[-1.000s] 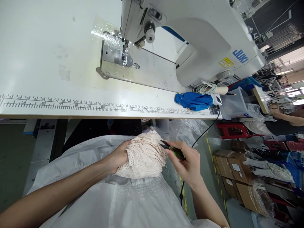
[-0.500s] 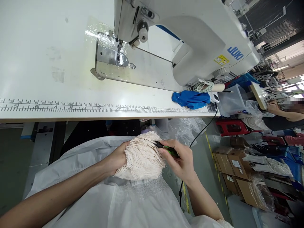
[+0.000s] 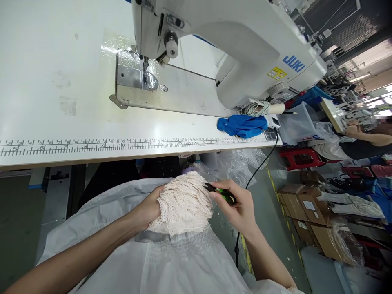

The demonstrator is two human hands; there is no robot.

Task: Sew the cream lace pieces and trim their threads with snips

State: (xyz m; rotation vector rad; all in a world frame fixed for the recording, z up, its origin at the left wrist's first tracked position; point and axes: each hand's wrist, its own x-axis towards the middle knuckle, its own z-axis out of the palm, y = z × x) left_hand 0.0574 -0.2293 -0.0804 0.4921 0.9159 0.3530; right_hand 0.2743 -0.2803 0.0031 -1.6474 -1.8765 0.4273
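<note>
A thick bundle of cream eyelet lace trim (image 3: 183, 204) is bunched above my lap, over the white gathered garment (image 3: 190, 261). My left hand (image 3: 151, 208) grips the bundle from its left side, with part of the fingers hidden behind the lace. In my right hand (image 3: 239, 204) are small thread snips (image 3: 225, 194) with black blades and a green-and-black handle. Their tip points left, at the upper right edge of the lace; whether the blades touch it I cannot tell.
Beyond my hands runs the table edge with a printed ruler (image 3: 122, 145). On the table stand a white sewing machine (image 3: 245, 53) and a blue cloth (image 3: 243, 125). A black cable (image 3: 260, 167) hangs at the right. Cardboard boxes (image 3: 306, 208) and another person (image 3: 364, 139) are farther right.
The snips in my right hand have shifted slightly right, away from the lace. My left hand still holds the bundle. The view has tilted a little.
</note>
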